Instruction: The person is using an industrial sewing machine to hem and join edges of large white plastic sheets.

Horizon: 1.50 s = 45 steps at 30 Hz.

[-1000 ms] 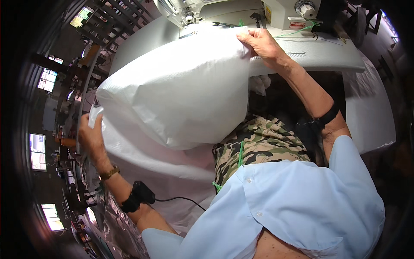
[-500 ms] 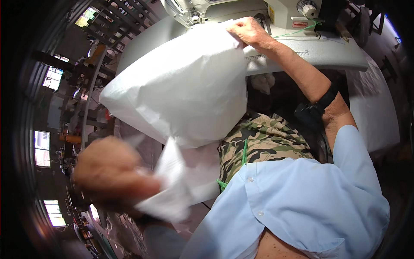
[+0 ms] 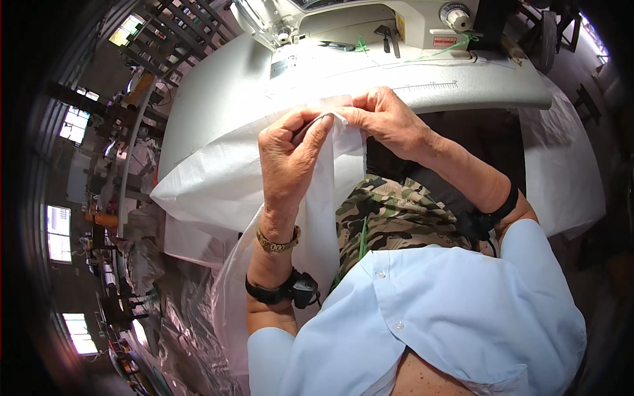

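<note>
A large white woven sheet (image 3: 224, 158) drapes over the near edge of the sewing machine's table and hangs down toward my lap. My left hand (image 3: 288, 148) pinches its edge between thumb and fingers. Close beside it, my right hand (image 3: 393, 125) grips the same edge, thumb and fingertips pressed together. The two hands nearly meet at a folded part of the edge, in front of the machine. Behind them, the sewing machine (image 3: 350, 13) stands with its needle area (image 3: 284, 36) away from the sheet.
On the machine bed lie a pair of dark snips (image 3: 337, 45) and some green thread (image 3: 409, 61). A printed ruler (image 3: 429, 86) runs along the table's front. More white sheeting (image 3: 561, 165) hangs at the right. Crumpled clear plastic (image 3: 185, 330) lies at the lower left.
My left hand has swung up from the lower left to the sheet's edge. My right hand has come down from the machine toward me, drawing the sheet away from the needle area.
</note>
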{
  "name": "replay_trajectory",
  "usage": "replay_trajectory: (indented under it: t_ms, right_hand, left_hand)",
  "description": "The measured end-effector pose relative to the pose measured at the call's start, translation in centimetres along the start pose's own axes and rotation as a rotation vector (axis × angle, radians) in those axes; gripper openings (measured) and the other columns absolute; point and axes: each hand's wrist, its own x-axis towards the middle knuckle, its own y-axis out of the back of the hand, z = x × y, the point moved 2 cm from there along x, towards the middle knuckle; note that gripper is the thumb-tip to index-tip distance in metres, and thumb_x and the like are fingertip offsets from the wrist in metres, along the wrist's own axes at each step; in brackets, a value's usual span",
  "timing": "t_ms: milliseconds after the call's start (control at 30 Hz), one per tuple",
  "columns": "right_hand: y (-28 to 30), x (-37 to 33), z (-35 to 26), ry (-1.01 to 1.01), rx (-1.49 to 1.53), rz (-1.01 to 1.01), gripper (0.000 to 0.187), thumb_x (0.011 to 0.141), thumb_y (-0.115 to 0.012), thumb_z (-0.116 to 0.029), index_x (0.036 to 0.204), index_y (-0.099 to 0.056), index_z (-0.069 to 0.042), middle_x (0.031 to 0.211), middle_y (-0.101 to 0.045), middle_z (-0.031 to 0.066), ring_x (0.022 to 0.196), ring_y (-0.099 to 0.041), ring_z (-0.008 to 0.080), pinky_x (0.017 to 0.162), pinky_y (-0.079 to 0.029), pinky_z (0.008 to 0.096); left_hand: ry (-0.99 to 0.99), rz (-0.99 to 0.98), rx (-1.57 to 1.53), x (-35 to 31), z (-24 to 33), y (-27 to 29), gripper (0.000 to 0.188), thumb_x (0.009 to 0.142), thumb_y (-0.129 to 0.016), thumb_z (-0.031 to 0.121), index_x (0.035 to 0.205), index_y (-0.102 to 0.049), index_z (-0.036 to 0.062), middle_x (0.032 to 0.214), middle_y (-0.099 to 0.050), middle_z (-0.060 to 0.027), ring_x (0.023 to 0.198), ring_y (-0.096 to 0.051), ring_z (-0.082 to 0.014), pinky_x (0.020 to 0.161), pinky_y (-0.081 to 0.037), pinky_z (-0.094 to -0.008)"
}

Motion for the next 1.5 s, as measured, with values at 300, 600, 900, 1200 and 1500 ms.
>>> replay_trajectory:
  t_ms: [300,600,900,1200,1500]
  right_hand:
    - [-1.0,-0.4,-0.4,0.151,-0.456,0.032,0.023,0.094,-0.052,-0.014,0.099,-0.063,0.006,0.078,-0.063,0.0057,0.073,-0.052,0.0087,0.069,-0.046,0.0256]
    - [-1.8,-0.5,-0.4,0.308,-0.607,-0.006,0.016,0.09,-0.047,-0.009,0.08,-0.049,0.004,0.063,-0.048,0.0151,0.057,-0.046,0.0214,0.057,-0.04,0.0361]
    - [-1.8,-0.1,-1.8,0.163,-0.637,-0.176,0.033,0.093,-0.056,-0.03,0.089,-0.062,0.003,0.06,-0.052,0.0082,0.054,-0.048,0.017,0.054,-0.041,0.0331]
    - [-1.7,0.6,-0.4,0.317,-0.691,-0.07,0.038,0.097,-0.048,-0.027,0.078,-0.056,0.004,0.058,-0.049,0.0138,0.052,-0.045,0.0224,0.053,-0.04,0.035]
    - [-1.2,1.3,-0.7,0.358,-0.535,0.036,0.037,0.095,-0.046,-0.024,0.068,-0.046,0.003,0.054,-0.035,0.0104,0.051,-0.036,0.0175,0.051,-0.036,0.0332]
  left_hand:
    - [0.091,0.086,-0.029,-0.5,-1.4,0.3,0.01,0.086,-0.068,0.008,0.086,-0.068,-0.0025,0.072,-0.06,0.0041,0.065,-0.049,-0.0002,0.058,-0.037,-0.0142]
    - [0.076,0.147,-0.086,-0.6,-2.5,0.4,0.011,0.087,-0.068,0.008,0.084,-0.068,-0.0028,0.071,-0.058,0.0054,0.062,-0.046,0.0011,0.053,-0.034,-0.0138]
    - [0.074,0.127,-0.025,-0.7,-2.5,1.0,0.012,0.088,-0.066,0.008,0.086,-0.069,-0.0032,0.072,-0.06,0.0036,0.065,-0.049,-0.0004,0.057,-0.038,-0.0146]
    - [0.069,0.099,0.056,-0.6,-1.9,1.9,0.013,0.088,-0.065,0.009,0.085,-0.069,-0.0027,0.065,-0.056,0.0056,0.059,-0.044,0.0003,0.05,-0.033,-0.0166]
    - [0.26,-0.044,0.375,-3.1,0.2,8.7,0.011,0.082,-0.071,0.009,0.08,-0.066,0.0002,0.067,-0.056,0.0063,0.061,-0.043,0.0002,0.054,-0.032,-0.0153]
